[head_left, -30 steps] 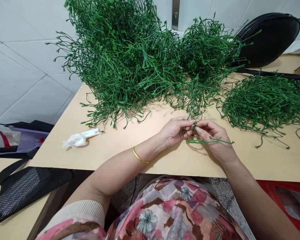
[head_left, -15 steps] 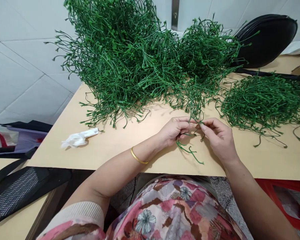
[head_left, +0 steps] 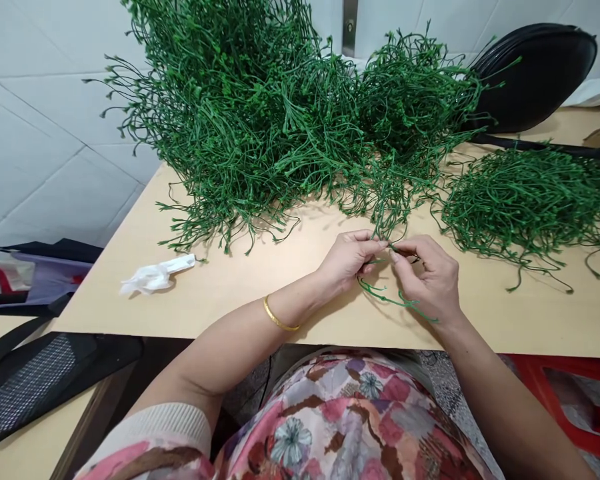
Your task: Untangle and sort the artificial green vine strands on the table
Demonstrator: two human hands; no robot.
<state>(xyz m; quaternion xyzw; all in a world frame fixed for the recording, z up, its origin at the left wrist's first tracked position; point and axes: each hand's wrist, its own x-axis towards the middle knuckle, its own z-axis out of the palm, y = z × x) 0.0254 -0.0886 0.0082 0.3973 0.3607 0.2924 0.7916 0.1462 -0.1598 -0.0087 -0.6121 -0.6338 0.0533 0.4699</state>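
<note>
My left hand (head_left: 351,261) is closed on thin green plastic stems (head_left: 386,299), whose branched ends trail below the fingers over the table. Close beside it, my right hand (head_left: 427,277) pinches a green piece between thumb and forefinger, so the fingertips of both hands nearly meet. Exactly how the pieces join at the fingertips is too small to make out. Just beyond the hands lies a large tangled heap of green artificial stems (head_left: 260,127), its front strands reaching down to my fingers. A second, lower pile of green stems (head_left: 530,200) rests to the right.
A crumpled white tissue (head_left: 153,277) lies on the pale tabletop (head_left: 220,300) at left. Behind the right pile stands a black rounded object (head_left: 535,80). A black bag (head_left: 35,380) sits lower left, and a red stool (head_left: 570,400) is under the table at right.
My right hand has shifted slightly left, nearer my left fingertips. The trailing stems below my left hand have swung to the right, towards my right wrist.
</note>
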